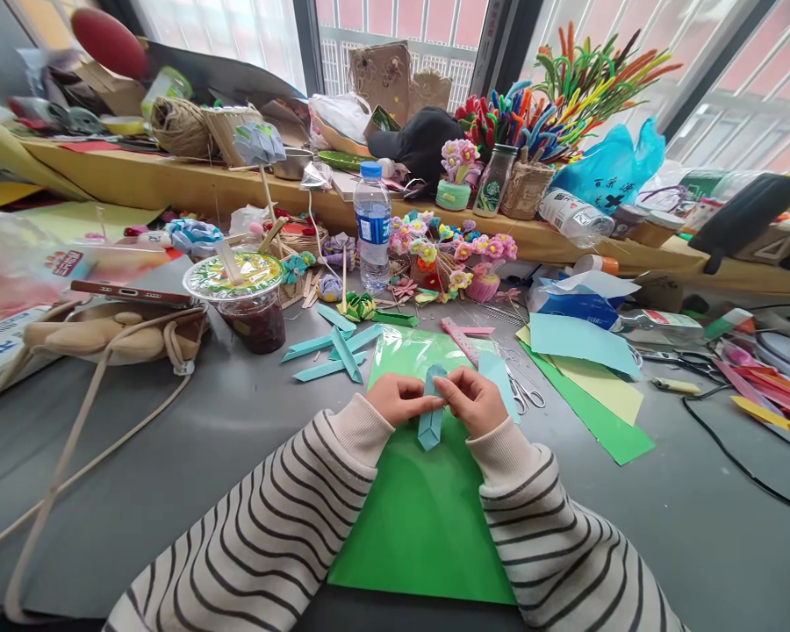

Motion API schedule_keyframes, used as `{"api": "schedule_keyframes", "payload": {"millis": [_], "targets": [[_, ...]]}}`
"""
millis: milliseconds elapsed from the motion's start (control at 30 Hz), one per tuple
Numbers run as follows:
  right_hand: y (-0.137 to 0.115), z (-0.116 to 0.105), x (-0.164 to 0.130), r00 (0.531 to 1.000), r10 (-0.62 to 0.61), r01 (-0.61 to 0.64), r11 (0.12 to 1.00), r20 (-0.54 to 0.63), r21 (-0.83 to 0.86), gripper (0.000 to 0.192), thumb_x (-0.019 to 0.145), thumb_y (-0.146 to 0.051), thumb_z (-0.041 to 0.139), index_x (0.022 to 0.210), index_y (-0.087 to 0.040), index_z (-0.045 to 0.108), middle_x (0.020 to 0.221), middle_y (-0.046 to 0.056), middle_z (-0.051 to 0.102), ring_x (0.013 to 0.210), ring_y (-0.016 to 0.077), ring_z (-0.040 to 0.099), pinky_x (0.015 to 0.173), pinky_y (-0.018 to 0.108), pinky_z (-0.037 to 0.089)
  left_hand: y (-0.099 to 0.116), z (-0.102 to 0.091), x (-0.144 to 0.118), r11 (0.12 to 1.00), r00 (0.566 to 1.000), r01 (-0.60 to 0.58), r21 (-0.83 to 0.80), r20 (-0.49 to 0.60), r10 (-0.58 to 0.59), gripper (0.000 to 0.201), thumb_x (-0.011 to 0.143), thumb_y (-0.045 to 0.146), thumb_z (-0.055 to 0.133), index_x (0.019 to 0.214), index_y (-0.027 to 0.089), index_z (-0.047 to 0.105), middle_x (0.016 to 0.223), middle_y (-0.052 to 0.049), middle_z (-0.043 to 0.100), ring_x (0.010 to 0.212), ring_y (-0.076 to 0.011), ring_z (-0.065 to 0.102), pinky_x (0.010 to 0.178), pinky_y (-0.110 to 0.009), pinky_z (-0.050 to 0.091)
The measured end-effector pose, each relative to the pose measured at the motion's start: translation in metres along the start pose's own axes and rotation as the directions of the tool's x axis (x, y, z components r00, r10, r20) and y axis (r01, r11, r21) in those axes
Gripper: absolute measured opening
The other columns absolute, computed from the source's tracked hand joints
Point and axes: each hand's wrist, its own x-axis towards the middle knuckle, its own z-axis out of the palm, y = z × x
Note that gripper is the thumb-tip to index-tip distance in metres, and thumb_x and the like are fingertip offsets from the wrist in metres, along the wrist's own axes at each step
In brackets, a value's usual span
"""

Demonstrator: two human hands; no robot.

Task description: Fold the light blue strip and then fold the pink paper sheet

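Standing beyond the fingers (424,405), a cup (254,323) holds dark drink, a bottle (372,230) clear liquid. Left hand (396,398) and right hand (477,400) pinch folded paper (430,430), its long axis crossing the fingers, pointing nearward.

A bottle (373,230) (blue-capped) and a lidded cup (254,323) stand upright.
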Motion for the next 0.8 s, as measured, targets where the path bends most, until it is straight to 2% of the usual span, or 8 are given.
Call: {"api": "schedule_keyframes", "payload": {"millis": [200,333,567,667,800], "targets": [[0.0005,-0.0013,0.0018,0.999,0.046,-0.045,0.999,0.028,-0.030,0.031,0.064,-0.041,0.055,0.049,-0.018,0.041,0.037,-0.008,0.034,0.032,0.0037,0.027,0.034,0.021,0.020,0.0033,-0.0007,0.0000,0.999,0.999,0.039,0.000,0.023,-0.039,0.041,0.059,0.043,0.057,0.038,0.014,0.035,0.038,0.005,0.034,0.041,-0.0049,0.027,0.039,-0.020,0.017],[0.0009,-0.0006,0.0029,0.999,0.045,-0.044,0.999,0.030,-0.033,0.032,0.064,-0.043,0.055,0.049,-0.018,0.040,0.036,-0.008,0.034,0.033,0.0040,0.027,0.034,0.021,0.020,0.0038,-0.0016,-0.0002,0.999,0.999,0.035,-0.003,0.029,-0.035,0.041,0.058,0.043,0.057,0.037,0.014,0.037,0.038,0.005,0.034,0.040,-0.0049,0.027,0.039,-0.020,0.017],[0.0007,-0.0030,0.0033,0.969,0.196,-0.221,0.961,0.150,0.168,0.034,0.060,-0.046,0.057,0.049,-0.018,0.042,0.034,-0.008,0.037,0.029,0.0031,0.026,0.031,0.019,0.017,0.0042,-0.0045,-0.0020,0.999,0.998,0.041,-0.018,0.039,-0.040,0.034,0.060,0.040,0.057,0.044,0.012,0.049,0.041,0.003,0.038,0.043,-0.0061,0.031,0.040,-0.021,0.020],[-0.0004,-0.0030,0.0022,0.983,0.152,-0.167,0.974,0.106,0.154,0.030,0.057,-0.043,0.061,0.053,-0.017,0.047,0.037,-0.008,0.040,0.031,0.0030,0.029,0.032,0.018,0.018,0.0051,-0.0046,-0.0027,0.999,0.998,0.048,-0.006,0.035,-0.047,0.035,0.060,0.039,0.057,0.042,0.011,0.048,0.040,0.004,0.037,0.042,-0.0054,0.030,0.040,-0.020,0.019],[-0.0024,-0.0047,0.0032,0.996,0.088,-0.084,0.987,-0.024,0.140,0.034,0.060,-0.044,0.058,0.047,-0.017,0.042,0.036,-0.007,0.036,0.032,0.0034,0.028,0.032,0.019,0.020,0.0054,-0.0028,-0.0025,0.998,0.997,0.039,-0.042,0.074,-0.036,0.031,0.058,0.038,0.059,0.045,0.011,0.052,0.040,0.004,0.037,0.042,-0.0049,0.030,0.040,-0.020,0.021]]}}
